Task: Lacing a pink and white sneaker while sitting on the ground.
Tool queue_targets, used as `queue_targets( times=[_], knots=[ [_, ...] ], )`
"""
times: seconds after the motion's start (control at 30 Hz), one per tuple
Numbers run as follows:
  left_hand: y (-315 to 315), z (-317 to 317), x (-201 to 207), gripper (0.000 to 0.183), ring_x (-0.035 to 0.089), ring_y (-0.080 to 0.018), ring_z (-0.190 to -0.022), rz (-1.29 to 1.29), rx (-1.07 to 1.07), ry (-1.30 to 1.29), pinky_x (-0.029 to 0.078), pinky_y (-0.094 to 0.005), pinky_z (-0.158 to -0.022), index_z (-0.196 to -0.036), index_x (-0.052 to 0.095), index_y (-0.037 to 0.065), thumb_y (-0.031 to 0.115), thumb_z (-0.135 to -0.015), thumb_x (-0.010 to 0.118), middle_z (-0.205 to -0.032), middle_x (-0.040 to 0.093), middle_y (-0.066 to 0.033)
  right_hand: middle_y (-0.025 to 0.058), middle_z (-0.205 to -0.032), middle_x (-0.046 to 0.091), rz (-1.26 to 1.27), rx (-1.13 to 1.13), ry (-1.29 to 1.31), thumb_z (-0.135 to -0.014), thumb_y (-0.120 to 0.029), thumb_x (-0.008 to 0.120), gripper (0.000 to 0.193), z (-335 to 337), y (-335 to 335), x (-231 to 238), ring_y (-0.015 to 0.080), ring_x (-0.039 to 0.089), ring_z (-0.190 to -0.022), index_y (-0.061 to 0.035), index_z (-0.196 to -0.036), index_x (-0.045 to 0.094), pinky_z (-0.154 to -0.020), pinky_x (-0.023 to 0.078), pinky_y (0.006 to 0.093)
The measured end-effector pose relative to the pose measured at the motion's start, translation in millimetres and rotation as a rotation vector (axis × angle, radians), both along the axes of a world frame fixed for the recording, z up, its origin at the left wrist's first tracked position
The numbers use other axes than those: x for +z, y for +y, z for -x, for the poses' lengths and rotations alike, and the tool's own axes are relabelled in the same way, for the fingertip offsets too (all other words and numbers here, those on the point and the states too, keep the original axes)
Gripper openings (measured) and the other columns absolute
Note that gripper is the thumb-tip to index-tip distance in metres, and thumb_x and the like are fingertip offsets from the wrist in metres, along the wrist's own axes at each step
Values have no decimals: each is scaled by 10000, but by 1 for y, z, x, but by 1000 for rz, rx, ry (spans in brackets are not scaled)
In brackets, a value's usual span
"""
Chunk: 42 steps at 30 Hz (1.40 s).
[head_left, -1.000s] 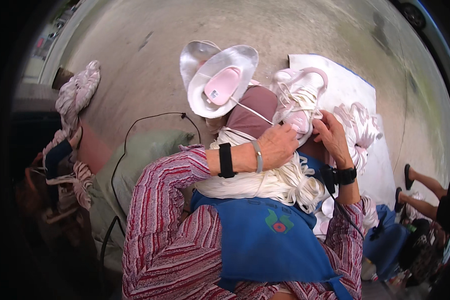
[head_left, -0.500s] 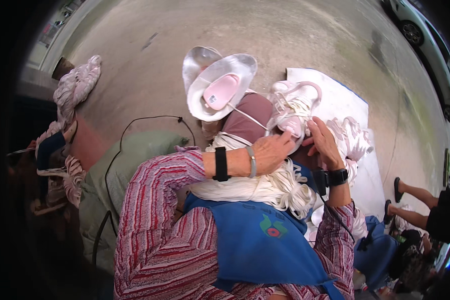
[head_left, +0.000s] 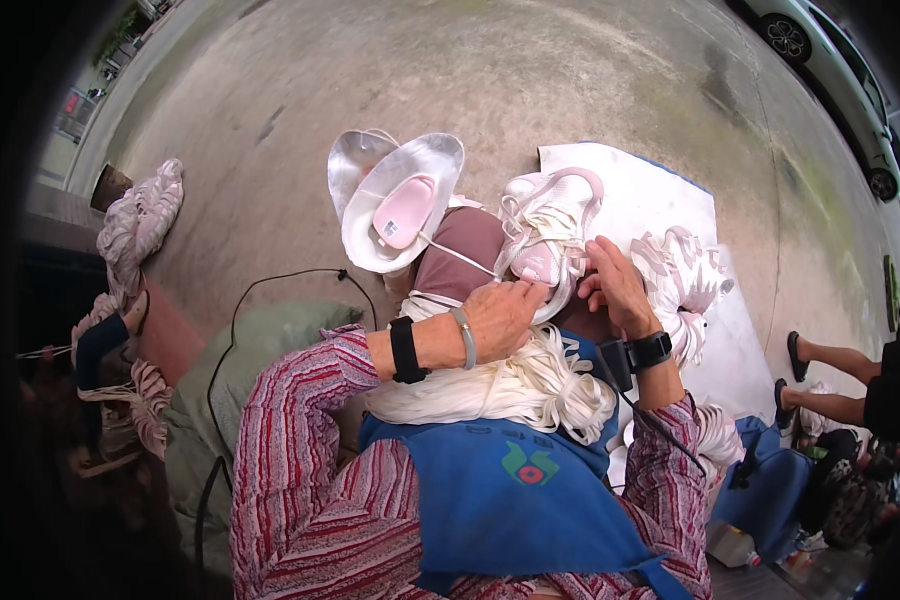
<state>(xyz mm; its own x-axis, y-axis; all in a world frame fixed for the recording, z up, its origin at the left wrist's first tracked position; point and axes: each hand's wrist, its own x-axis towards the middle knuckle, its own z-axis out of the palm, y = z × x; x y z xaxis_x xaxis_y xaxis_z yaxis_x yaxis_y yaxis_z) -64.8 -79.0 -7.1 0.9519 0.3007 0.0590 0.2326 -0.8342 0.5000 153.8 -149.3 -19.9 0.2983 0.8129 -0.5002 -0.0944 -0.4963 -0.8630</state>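
Grey concrete ground (head_left: 450, 70) spreads across the scene, with a pale car (head_left: 850, 90) at the upper right. A white sheet (head_left: 645, 185) lies on the ground ahead and to the right of the person, who wears a blue apron (head_left: 490, 510). At the left sits a green sack (head_left: 270, 345). A thick bundle of cream laces (head_left: 470, 390) lies across the lap. On the sheet rests a gathered bunch of pink-and-white uppers (head_left: 680, 285). Two cupped white pieces (head_left: 369, 258) stand at the left of the pink-and-white shoe (head_left: 555, 215), which is in front of the person between the two hands, its toe toward them, laces crossing its front. The left hand (head_left: 500, 315) has its fingers bunched narrowly at the toe; whether they pinch anything cannot be told. The right hand (head_left: 618, 290) is loosely spread just beside the shoe, fingers parted. Smallest are a pink insole-shaped pad (head_left: 404, 210) inside the nearer white piece and a grey bracelet (head_left: 465, 338) on the left wrist.
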Motion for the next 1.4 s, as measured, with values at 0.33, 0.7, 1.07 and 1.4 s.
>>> queue_targets(
  times=[0.33, 0.7, 1.07, 1.4],
  knots=[
    [8, 1, -3, 385, 582, -402, -838, 214, 103, -71, 466, -463, -705, -1049, 441, 7, 159, -775, 665, -922, 574, -207, 43, -923, 562, 8, -50, 290, -917, -356, 555, 378, -14, 7, -15, 102, 566, -624, -23, -1094, 553, -473, 441, 202],
    [5, 5, -1, 412, 594, -414, -812, 266, 152, -68, 474, -460, -704, -1074, 431, -5, 178, -789, 667, -896, 585, -237, 33, -868, 581, -50, -147, 280, -917, -349, 564, 360, -8, 9, -15, 95, 550, -600, -25, -1074, 557, -479, 431, 205],
    [12, 10, 1, 313, 580, -377, -896, 254, 90, -26, 472, -442, -759, -1029, 533, 8, 207, -812, 638, -956, 563, -199, 8, -813, 572, -145, -138, 276, -922, -252, 570, 245, -19, 7, 0, 82, 552, -596, -45, -1053, 556, -506, 434, 196],
    [24, 8, -13, 442, 614, -186, -789, 878, 237, -74, 480, -299, -725, -924, 673, -25, 408, -836, 675, -858, 659, -135, 57, -659, 578, -181, 106, 540, -879, 6, 443, 232, -10, 2, 19, 115, 539, -526, 29, -1071, 571, -507, 459, 222]
  ],
)
